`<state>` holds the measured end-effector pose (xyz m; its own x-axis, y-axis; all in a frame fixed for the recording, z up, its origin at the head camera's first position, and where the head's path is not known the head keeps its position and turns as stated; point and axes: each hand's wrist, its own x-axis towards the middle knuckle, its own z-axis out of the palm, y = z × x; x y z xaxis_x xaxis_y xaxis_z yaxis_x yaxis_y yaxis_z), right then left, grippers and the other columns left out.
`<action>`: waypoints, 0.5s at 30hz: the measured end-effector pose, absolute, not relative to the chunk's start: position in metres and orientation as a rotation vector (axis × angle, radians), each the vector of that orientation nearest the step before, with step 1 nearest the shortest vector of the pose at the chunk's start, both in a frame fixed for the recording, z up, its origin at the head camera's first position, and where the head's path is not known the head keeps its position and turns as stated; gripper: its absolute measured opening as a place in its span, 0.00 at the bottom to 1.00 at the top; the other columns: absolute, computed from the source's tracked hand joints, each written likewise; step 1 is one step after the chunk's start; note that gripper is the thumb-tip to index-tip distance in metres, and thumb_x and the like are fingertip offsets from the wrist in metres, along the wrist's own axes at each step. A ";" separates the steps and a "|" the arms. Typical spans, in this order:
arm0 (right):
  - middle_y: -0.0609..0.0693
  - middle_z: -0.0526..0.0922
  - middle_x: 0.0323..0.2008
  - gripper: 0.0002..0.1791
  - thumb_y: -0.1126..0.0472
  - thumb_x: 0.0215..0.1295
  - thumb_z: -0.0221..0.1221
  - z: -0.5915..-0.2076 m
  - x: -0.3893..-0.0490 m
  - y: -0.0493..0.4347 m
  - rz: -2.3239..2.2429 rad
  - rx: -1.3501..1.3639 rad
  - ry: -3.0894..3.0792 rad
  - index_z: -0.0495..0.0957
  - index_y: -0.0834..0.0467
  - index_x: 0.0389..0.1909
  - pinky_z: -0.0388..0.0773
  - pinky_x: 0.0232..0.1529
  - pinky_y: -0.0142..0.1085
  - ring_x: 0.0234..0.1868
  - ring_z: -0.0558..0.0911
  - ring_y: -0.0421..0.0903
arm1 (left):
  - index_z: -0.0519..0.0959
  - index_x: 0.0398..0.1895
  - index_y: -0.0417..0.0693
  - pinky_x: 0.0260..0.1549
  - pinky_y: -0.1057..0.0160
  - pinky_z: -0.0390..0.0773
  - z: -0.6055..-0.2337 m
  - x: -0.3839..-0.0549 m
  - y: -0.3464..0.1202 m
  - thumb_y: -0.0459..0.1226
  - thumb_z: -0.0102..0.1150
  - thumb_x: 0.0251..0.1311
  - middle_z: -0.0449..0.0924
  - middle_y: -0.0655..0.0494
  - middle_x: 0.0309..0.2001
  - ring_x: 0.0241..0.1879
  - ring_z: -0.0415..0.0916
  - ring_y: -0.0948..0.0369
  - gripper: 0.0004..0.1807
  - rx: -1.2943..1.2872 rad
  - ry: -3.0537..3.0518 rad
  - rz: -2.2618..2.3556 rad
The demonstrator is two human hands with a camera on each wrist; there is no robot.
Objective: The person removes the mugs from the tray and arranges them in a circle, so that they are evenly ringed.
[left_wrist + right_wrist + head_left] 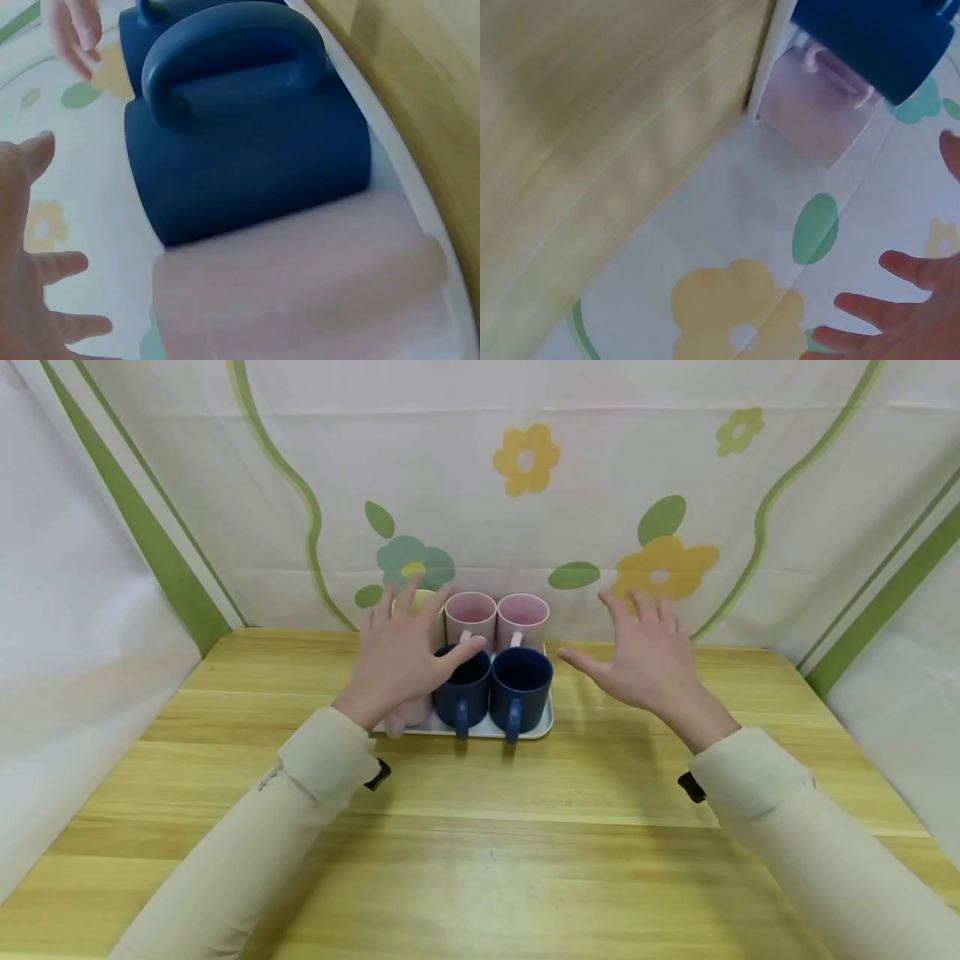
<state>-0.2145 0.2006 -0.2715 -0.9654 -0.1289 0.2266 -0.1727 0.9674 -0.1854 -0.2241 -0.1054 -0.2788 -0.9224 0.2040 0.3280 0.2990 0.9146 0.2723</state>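
Observation:
Fingers spread, my left hand [401, 656] hovers over the left end of a white tray [538, 732] and holds nothing. It partly hides a yellow mug [429, 602] at the back left and a pale pink mug [292, 292] at the front left. Two dark blue mugs [460, 696] stand upright beside that pink one, handles toward me. Behind them are two pink mugs [523, 612]. My right hand [647, 656] is held up to the right of the tray, fingers apart, thumb toward the mugs, with nothing in its grasp.
The tray sits at the back of a wooden table [480, 860], close to a white flower-print cloth [465, 468] that hangs behind it. White cloth with green stripes also hangs at the left and right sides.

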 end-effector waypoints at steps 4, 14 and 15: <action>0.62 0.64 0.70 0.52 0.21 0.56 0.51 -0.270 -0.205 0.201 0.522 0.275 -2.864 0.61 0.52 0.73 0.62 0.64 0.63 0.68 0.62 0.65 | 0.59 0.76 0.66 0.69 0.34 0.54 -0.279 -0.217 -0.128 0.72 0.44 0.60 0.50 0.51 0.78 0.76 0.48 0.45 0.44 -0.313 -2.691 -0.687; 0.48 0.83 0.54 0.28 0.37 0.64 0.60 -0.281 -0.188 0.201 0.917 0.533 -2.838 0.79 0.52 0.55 0.77 0.57 0.50 0.58 0.78 0.48 | 0.69 0.70 0.59 0.64 0.47 0.69 -0.306 -0.211 -0.192 0.63 0.50 0.66 0.69 0.55 0.70 0.68 0.66 0.51 0.34 0.022 -2.473 -1.412; 0.46 0.84 0.52 0.26 0.37 0.64 0.61 -0.282 -0.187 0.199 0.973 0.534 -2.851 0.80 0.51 0.54 0.78 0.56 0.48 0.57 0.79 0.46 | 0.69 0.70 0.59 0.64 0.47 0.70 -0.310 -0.210 -0.197 0.62 0.50 0.66 0.69 0.54 0.70 0.68 0.67 0.51 0.33 0.069 -2.475 -1.461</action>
<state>-0.1869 0.1992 -0.2819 -0.9358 -0.2986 0.1874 -0.3508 0.7371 -0.5775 -0.2104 -0.1966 -0.3104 -0.9635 -0.1746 0.2028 0.0931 0.4918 0.8657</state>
